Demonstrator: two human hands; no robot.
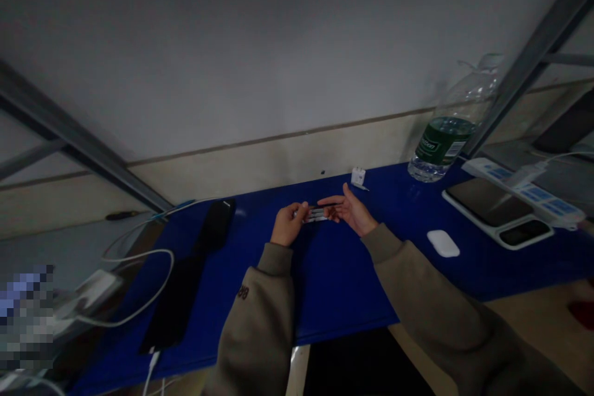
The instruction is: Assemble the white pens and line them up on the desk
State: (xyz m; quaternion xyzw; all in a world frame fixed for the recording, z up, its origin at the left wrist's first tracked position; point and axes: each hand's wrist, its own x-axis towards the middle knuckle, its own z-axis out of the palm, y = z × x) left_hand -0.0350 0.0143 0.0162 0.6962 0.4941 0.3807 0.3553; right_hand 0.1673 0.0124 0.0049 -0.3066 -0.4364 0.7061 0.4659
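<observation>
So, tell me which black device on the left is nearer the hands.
The smaller black device, nearer the wall; the larger black device has a white cable at its end.

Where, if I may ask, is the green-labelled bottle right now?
The bottle stands at the right of the head view, at the back of the blue tabletop, beside the metal post, left of the white power strip.

Dim light leaves the wall (pixel 288 55) grey and the edges stretched (lower left is partly pixelated).
</observation>
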